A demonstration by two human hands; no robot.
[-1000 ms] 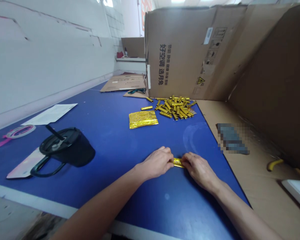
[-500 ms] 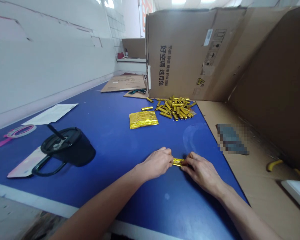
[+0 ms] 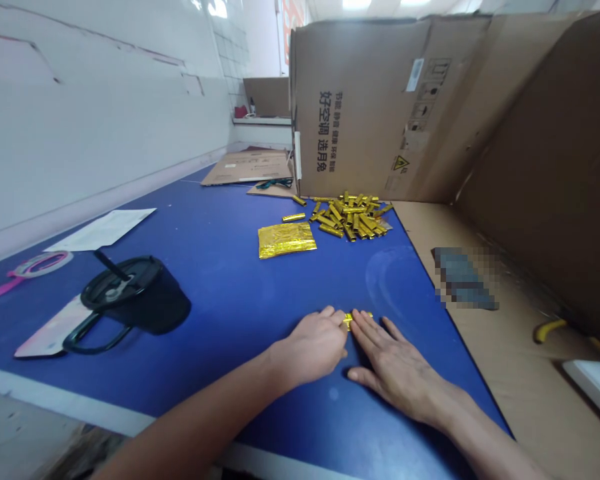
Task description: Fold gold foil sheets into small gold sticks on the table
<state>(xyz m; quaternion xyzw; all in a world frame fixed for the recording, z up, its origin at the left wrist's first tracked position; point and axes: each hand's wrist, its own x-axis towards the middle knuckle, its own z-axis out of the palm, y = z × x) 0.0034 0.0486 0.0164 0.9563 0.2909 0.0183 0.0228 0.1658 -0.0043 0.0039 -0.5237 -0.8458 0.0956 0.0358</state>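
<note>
we see the gold strip [image 3: 348, 321] lying on the blue table [image 3: 280, 293], partly hidden by our two hands. our left hand [image 3: 317, 345] is curled at its left end, and we cannot tell if the fingers pinch it, while our right hand [image 3: 400, 369] is spread with fingers laid over the strip. beyond them we find a flat gold packet [image 3: 287, 240] and, near it, a pile of small gold tubes [image 3: 355, 217].

The right hand [image 3: 405, 370] hides much of the gold strip [image 3: 348, 321], and the dark item [image 3: 464, 279] farther right is pixelated.
</note>
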